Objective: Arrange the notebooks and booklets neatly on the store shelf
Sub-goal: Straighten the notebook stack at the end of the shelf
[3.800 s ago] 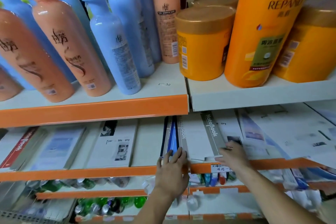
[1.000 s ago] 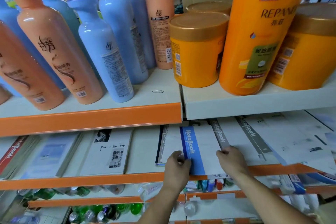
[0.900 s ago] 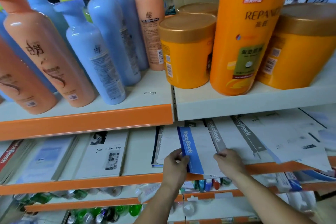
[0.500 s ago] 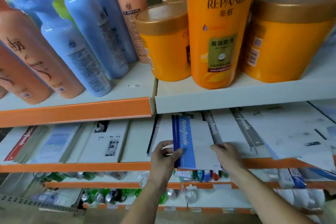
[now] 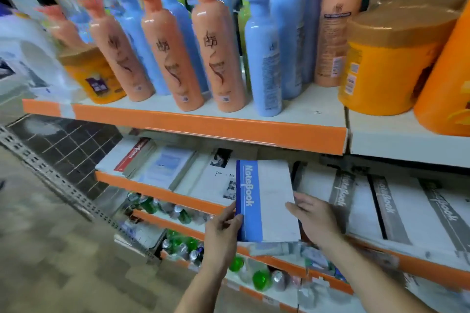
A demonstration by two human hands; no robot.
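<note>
A white notebook with a blue "NoteBook" spine (image 5: 267,198) is lifted off the stack, partly out past the orange-edged shelf (image 5: 162,192). My left hand (image 5: 222,227) grips its lower left corner, thumb on the blue spine. My right hand (image 5: 314,218) holds its right edge, fingers lying mostly straight. Right of it, grey-spined notebooks (image 5: 356,201) lie fanned across the shelf. To the left lie a "Time Memory" booklet (image 5: 216,180), a blue-cover booklet (image 5: 165,164) and a red-spined notebook (image 5: 132,156).
Peach and blue bottles (image 5: 216,51) and orange tubs (image 5: 386,63) crowd the shelf above, close over the notebooks. Green bottles and cans (image 5: 183,244) fill the shelf below. Tiled floor (image 5: 50,249) lies at the left.
The blue-spined notebook has been drawn out of the stack and carried left, over the gap beside the "Time Memory" booklet. The view has swung left.
</note>
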